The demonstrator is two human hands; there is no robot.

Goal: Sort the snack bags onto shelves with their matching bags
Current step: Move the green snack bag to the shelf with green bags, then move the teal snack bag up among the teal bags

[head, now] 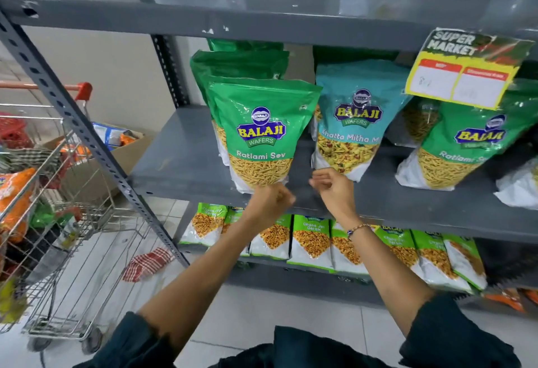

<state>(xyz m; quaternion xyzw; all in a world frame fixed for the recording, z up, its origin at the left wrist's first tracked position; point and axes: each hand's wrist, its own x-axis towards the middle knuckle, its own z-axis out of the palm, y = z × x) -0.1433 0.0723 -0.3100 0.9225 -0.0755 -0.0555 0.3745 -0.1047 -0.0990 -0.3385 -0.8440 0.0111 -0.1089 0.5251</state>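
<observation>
Ratlami Sev bag (260, 134): stood upright at the front of a row of like green bags on the middle shelf (180, 161), its white base at the shelf's front edge.
Left hand (269, 203): curled into a loose fist, knuckles set against the bag's bottom edge; whether the base is pinched cannot be told.
Right hand (334, 190): half open, fingers bent, nothing held, raised just below the teal Khatta Mitha bag (353, 123).
Materials: glossy plastic pouches, flat-topped, bulged low down; grey painted metal shelving with a perforated post (87, 134).
Open room: a bare stretch of shelf is left to the left of the green row; a narrow gap is kept between the green and teal bags.
Surroundings: a wire cart (58, 222) is parked at the left.
</observation>
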